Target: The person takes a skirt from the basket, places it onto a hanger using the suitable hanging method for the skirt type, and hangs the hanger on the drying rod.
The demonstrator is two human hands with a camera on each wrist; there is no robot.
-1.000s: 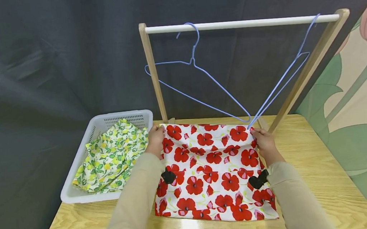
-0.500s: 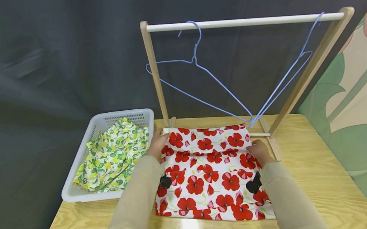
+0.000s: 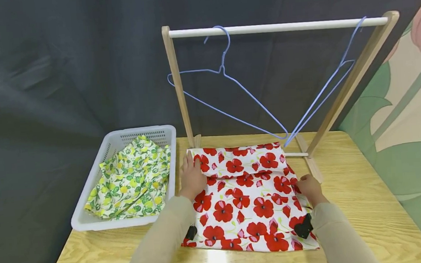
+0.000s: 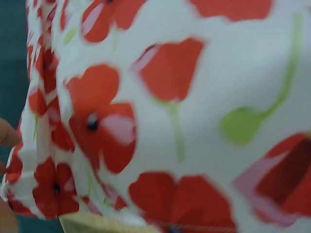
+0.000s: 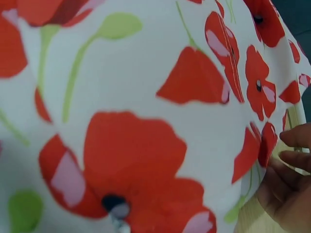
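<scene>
A white cloth printed with red poppies [image 3: 242,203] lies spread on the table, its upper part in a crosswise fold. On its upper left edge rests my left hand [image 3: 193,177], fingers extended forward. Only bits of fingers [image 4: 7,133] show at the side of the left wrist view. At the cloth's right edge is my right hand [image 3: 310,188]. In the right wrist view its fingers [image 5: 296,138] are bent beside the fabric edge; whether they pinch it is unclear. Poppy-print fabric [image 4: 204,82] fills most of both wrist views.
A white plastic basket [image 3: 77,218] at the left holds a lemon-print cloth [image 3: 129,179]. Behind the poppy cloth stands a wooden rack [image 3: 179,92] with a white rail [image 3: 287,26]. Two blue hangers hang there, a left hanger [image 3: 246,90] and a right hanger [image 3: 319,96]. The wooden table [image 3: 359,186] extends rightward.
Both hands have come down from the cloth's upper corners, the right hand farther along the right edge. The cloth's upper right corner has dropped away from the hanger and lies on the table.
</scene>
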